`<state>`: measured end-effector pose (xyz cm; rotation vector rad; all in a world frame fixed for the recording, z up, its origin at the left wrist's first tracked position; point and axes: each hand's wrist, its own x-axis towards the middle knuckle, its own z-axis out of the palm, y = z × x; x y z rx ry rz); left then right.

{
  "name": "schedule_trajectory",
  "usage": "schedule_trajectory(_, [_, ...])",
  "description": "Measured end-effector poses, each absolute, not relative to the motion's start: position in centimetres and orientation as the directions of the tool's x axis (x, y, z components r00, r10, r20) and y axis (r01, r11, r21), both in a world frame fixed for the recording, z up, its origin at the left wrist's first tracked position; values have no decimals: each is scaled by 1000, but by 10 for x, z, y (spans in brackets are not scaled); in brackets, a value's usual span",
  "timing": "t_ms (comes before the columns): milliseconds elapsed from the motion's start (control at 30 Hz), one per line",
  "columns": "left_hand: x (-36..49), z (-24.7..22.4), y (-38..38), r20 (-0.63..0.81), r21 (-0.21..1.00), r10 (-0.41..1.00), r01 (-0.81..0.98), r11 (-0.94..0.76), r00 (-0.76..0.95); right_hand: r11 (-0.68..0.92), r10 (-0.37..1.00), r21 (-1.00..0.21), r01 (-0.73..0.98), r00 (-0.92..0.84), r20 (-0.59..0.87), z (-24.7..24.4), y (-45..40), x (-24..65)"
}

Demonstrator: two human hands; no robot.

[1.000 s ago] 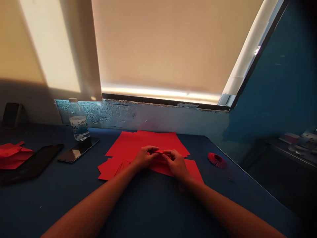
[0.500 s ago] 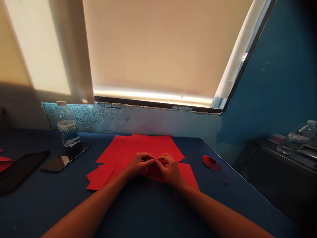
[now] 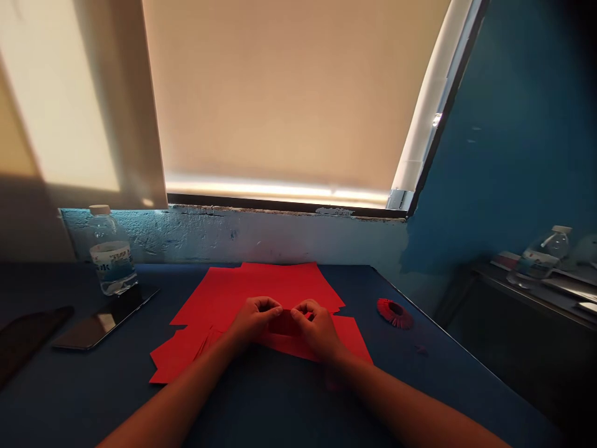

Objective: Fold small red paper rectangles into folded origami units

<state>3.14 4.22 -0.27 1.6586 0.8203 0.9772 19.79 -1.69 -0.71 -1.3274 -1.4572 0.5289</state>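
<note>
On the dark blue tabletop point(image 3: 420, 367), both hands work over loose red paper sheets point(image 3: 275, 280). Small folded red paper piece point(image 3: 284, 323) lies between them. R hand point(image 3: 318, 330) curls, fingertips pinching its edge; L hand point(image 3: 254, 318) curls at the other end, grip unclear. Paper looks light, thin, easily creased: best held by folded edges, fingertips only. Red paper ring point(image 3: 395, 313) sits well to the right.

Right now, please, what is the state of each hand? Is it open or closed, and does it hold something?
Left hand: closed, holding the folded red paper.
Right hand: closed, holding the same paper.
</note>
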Motion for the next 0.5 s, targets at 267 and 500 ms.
schedule_trajectory(267, [32,1,38,148,988,915,-9,-156,375,314,880,-843,436,201,431,-8,-19,200])
schedule_trajectory(500, [29,-6,44,150,989,922,-57,-139,356,326,874,-859,395,221,433,-12,-18,202])
